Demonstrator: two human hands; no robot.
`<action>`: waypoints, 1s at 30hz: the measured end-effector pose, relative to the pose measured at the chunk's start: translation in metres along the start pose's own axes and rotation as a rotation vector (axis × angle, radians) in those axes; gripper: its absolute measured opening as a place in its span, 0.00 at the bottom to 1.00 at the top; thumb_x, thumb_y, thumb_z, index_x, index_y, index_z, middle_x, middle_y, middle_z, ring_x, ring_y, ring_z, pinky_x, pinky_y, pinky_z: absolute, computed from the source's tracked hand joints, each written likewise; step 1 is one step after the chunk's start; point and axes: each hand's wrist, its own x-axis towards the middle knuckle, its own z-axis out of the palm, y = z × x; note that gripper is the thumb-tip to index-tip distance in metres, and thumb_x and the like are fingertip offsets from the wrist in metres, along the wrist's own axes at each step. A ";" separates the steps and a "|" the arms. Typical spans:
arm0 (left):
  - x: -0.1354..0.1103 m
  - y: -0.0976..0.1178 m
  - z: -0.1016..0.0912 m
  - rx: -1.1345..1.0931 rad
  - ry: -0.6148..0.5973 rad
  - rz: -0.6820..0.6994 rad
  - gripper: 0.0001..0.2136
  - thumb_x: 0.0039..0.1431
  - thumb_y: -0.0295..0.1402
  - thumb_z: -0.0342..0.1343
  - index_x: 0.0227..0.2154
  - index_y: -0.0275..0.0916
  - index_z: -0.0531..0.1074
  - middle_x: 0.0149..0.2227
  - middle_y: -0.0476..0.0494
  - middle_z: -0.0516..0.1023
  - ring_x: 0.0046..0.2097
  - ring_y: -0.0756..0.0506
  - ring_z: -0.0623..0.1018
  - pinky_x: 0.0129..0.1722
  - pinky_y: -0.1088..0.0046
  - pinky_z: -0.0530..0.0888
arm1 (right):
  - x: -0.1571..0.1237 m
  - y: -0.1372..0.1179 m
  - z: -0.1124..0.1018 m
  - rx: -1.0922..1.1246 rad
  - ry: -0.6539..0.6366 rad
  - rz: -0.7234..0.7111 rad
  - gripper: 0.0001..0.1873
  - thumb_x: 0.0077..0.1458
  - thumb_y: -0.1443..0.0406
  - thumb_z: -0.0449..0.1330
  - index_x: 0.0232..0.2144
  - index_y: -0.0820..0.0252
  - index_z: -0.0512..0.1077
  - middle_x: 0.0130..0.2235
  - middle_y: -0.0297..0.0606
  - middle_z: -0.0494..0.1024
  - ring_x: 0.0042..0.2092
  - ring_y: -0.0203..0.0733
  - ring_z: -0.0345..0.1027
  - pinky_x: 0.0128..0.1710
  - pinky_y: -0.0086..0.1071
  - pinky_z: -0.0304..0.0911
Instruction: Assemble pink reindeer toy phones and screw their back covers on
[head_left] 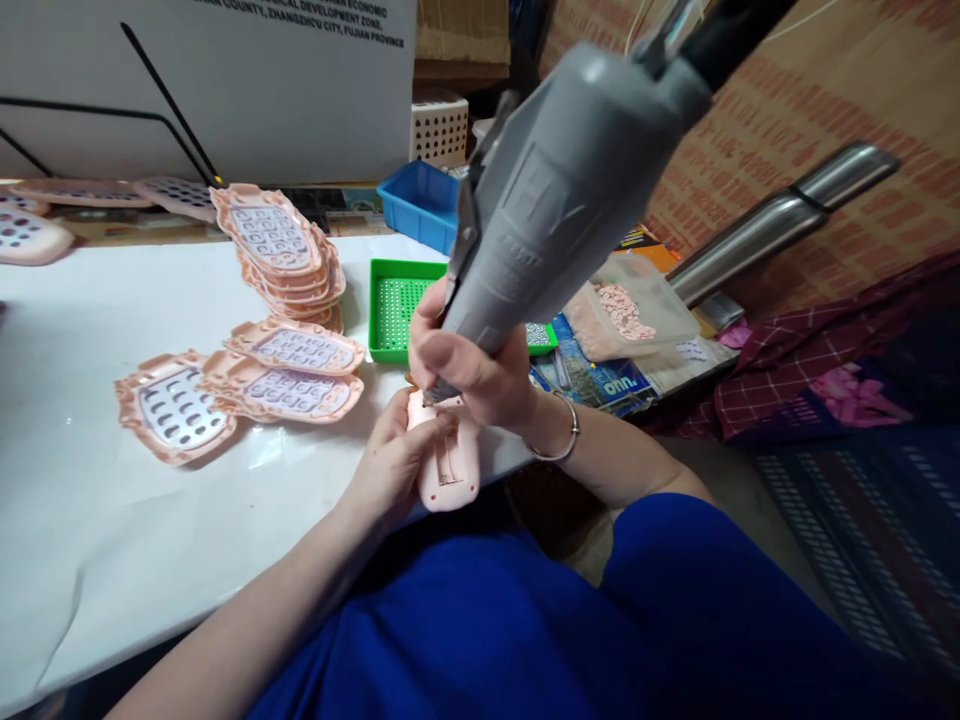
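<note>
My right hand is wrapped round the lower end of a large grey electric screwdriver, which slants up to the right. Its tip points down at the upper end of a pale pink plastic casing. My left hand grips that casing at the table's front edge, thumb lying across its face. A recessed slot and small corner holes show on the casing's near half. The exact contact of the tip is hard to see behind my fingers.
Pink shell parts with patterned panels are stacked on the white table, and several more lie nearer. Behind my hands sit a green perforated tray and a blue bin. A clear tub holds small pink pieces at right.
</note>
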 end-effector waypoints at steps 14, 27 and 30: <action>-0.016 0.000 -0.003 0.085 0.045 -0.080 0.24 0.37 0.33 0.72 0.39 0.36 0.72 0.30 0.46 0.79 0.28 0.48 0.76 0.29 0.74 0.72 | 0.033 -0.013 -0.034 0.031 0.171 -0.268 0.22 0.47 0.45 0.64 0.37 0.51 0.69 0.23 0.25 0.64 0.21 0.32 0.58 0.21 0.29 0.59; -0.034 -0.003 -0.025 -0.029 -0.151 -0.329 0.22 0.45 0.36 0.72 0.44 0.37 0.77 0.37 0.37 0.82 0.36 0.43 0.81 0.37 0.72 0.78 | 0.058 0.036 -0.065 -0.018 0.367 -0.234 0.24 0.44 0.46 0.68 0.36 0.53 0.68 0.23 0.23 0.68 0.21 0.30 0.62 0.22 0.31 0.62; -0.025 0.002 -0.018 -0.077 -0.083 -0.237 0.21 0.49 0.33 0.69 0.48 0.37 0.75 0.39 0.38 0.82 0.37 0.42 0.82 0.39 0.69 0.80 | 0.058 0.039 -0.066 -0.014 0.352 -0.244 0.23 0.46 0.46 0.67 0.35 0.52 0.68 0.22 0.21 0.67 0.21 0.28 0.62 0.24 0.29 0.64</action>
